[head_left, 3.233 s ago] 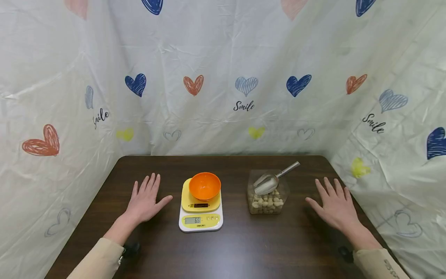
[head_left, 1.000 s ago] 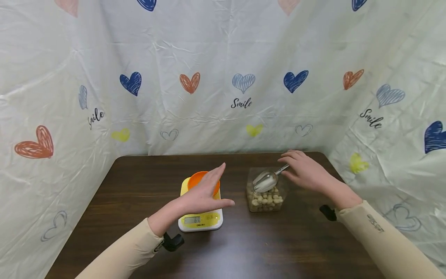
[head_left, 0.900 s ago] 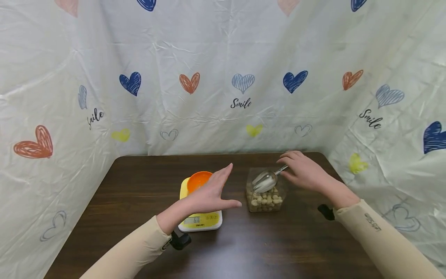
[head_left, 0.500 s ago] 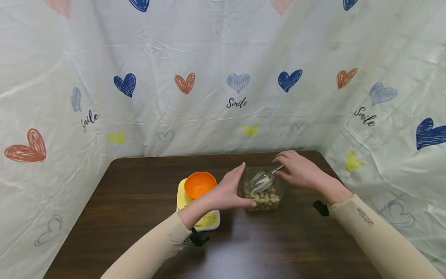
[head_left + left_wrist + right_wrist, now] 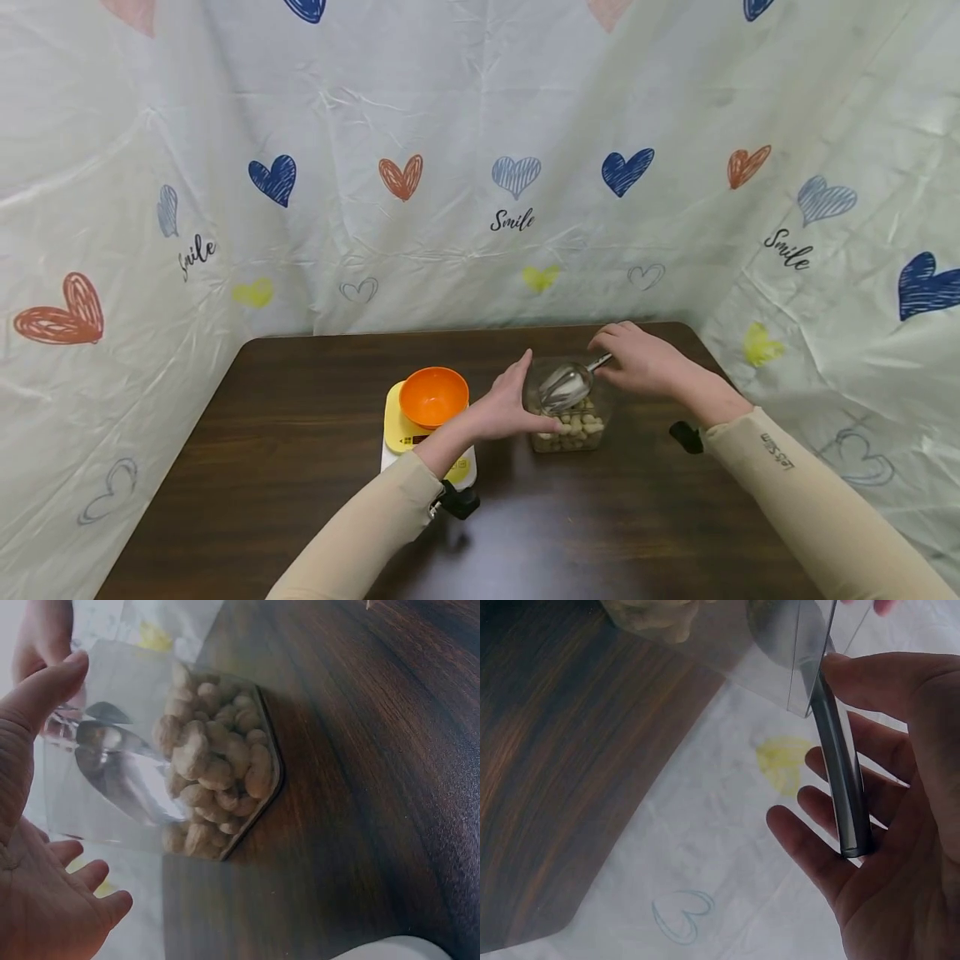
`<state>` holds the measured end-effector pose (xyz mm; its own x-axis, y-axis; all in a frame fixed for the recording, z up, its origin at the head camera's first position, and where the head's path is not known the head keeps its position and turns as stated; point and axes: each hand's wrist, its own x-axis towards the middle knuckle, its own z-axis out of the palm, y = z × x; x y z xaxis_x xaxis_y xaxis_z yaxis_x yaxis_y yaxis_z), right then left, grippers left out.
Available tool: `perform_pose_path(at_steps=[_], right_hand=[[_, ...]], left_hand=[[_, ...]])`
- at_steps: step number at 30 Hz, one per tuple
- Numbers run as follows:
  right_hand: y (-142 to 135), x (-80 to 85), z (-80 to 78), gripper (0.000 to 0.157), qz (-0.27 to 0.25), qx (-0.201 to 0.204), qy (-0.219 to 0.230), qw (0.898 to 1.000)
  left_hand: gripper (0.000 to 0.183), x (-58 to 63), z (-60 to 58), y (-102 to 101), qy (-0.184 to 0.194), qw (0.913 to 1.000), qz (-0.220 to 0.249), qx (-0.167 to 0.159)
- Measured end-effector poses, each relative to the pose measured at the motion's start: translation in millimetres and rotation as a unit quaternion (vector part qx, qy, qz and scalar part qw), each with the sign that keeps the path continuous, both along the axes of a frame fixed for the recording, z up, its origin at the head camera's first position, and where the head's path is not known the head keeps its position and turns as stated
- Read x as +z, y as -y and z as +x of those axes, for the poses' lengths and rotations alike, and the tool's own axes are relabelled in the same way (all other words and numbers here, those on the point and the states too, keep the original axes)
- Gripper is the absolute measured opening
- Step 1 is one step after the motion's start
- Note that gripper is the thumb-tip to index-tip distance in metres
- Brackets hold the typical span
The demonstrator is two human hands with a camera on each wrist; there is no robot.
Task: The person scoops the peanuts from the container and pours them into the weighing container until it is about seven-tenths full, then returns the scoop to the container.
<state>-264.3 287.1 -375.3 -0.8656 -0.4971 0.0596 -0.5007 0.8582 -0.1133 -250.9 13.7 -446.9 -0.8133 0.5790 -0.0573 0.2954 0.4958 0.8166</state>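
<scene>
A clear plastic box [image 5: 139, 664] of unshelled peanuts [image 5: 217, 761] stands on the table's right half. A metal scoop [image 5: 566, 387] leans in it, its bowl touching the peanuts and its handle over the rim. My right hand [image 5: 641, 358] is around the scoop handle [image 5: 841, 765], thumb against it near the rim and fingers loosely curved behind. My left hand [image 5: 504, 410] is at the box's left side, thumb in front and the other fingers spread behind; whether it touches the wall I cannot tell.
Left of the box, an orange bowl [image 5: 433, 396] sits on a yellow and white kitchen scale [image 5: 395, 427]. My left forearm passes over the scale's front and hides its display. A heart-printed curtain [image 5: 450, 275] hangs behind the dark wooden table [image 5: 315, 417].
My left hand has come right from the table's left side, across the scale, to the box. My right hand moved earlier from the table's right side to the scoop handle. Box and scoop look unmoved.
</scene>
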Motion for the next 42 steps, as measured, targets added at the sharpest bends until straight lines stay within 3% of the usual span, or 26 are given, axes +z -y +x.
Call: perform_pose_path(at_steps=[20, 27, 42], right_hand=[[1, -1.3, -4.9, 0.021, 0.007, 0.009, -0.007, 1.0], [2, -0.6, -4.7, 0.016, 0.019, 0.046, -0.035, 0.998], [-2, 30.9, 8.4, 0.018, 0.046, 0.073, -0.103, 0.991]], left_hand=[[0.118, -14.6, -10.0, -5, 0.001, 0.9996, 0.027, -0.004], [0.112, -16.6, -10.9, -4, 0.001, 0.9995, 0.032, -0.003], [0.114, -13.8, -9.5, -3, 0.018, 0.9991, 0.037, -0.006]])
